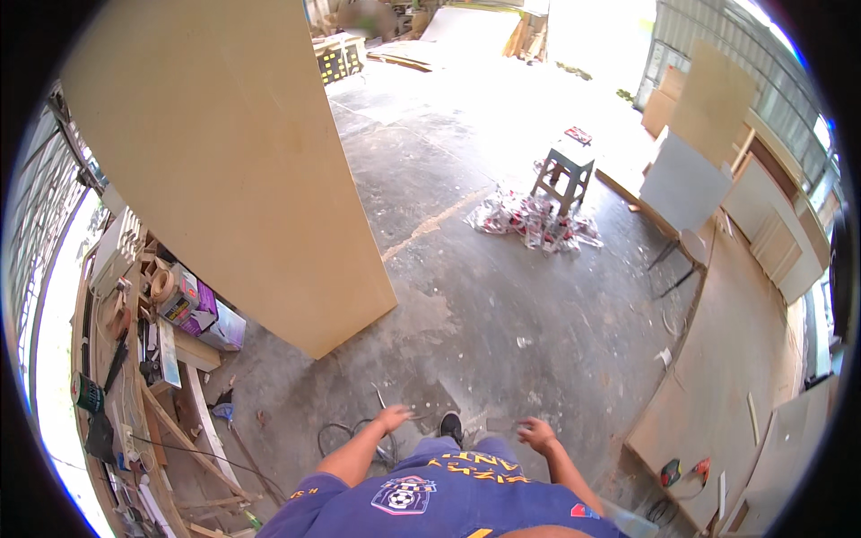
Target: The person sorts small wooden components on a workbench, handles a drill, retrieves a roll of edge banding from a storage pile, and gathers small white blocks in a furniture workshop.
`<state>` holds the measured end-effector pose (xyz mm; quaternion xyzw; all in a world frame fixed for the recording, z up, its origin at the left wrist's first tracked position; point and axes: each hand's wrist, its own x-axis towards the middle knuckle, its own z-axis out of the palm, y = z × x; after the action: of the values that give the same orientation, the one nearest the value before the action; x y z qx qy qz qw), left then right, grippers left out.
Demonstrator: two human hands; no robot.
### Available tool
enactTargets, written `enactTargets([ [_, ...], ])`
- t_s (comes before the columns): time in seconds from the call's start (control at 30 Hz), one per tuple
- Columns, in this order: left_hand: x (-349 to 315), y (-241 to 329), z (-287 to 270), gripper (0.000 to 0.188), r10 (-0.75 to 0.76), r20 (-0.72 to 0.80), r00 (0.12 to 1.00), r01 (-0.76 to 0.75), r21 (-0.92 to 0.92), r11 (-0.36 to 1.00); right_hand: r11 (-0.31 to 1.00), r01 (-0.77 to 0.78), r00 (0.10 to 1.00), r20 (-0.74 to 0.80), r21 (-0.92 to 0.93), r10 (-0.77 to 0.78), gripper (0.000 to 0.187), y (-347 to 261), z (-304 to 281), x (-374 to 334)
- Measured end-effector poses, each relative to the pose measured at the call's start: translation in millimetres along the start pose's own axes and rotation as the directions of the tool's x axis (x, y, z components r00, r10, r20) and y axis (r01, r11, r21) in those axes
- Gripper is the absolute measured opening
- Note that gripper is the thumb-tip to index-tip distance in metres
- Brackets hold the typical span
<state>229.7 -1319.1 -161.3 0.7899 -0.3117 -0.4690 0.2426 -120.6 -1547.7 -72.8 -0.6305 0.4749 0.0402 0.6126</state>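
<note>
Printing shows mainly on the dark blue shirt at the bottom centre of the frame. Bold yellow lettering runs in two rows across it. Left of that sits a shield-shaped crest with a football in the middle and small lettering along its upper part. A few small characters mark the sleeve at the lower left of the shirt, and a red and blue patch sits at its lower right. At the left of the frame, the purple and white box bears printing too small to read.
</note>
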Motion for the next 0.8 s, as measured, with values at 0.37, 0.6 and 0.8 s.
enactTargets([
  [0.37, 27, 604, -160, 0.033, 0.906, 0.318, -0.280, -0.197, -0.943, 0.270, 0.829, -0.448, 0.797, -0.271, 0.334, 0.540, 0.027, -2, -152, 233],
  [0.6, 164, 725, -228, 0.033, 0.874, 0.272, -0.402, -0.246, -0.952, 0.183, 0.946, -0.323, 0.931, -0.190, -0.032, 0.312, 0.026, -26, -265, 513],
  [0.8, 315, 771, -320, 0.033, 0.917, 0.224, -0.331, -0.346, -0.932, 0.103, 0.957, 0.291, 0.947, -0.146, 0.001, -0.287, 0.018, -388, -345, 716],
])
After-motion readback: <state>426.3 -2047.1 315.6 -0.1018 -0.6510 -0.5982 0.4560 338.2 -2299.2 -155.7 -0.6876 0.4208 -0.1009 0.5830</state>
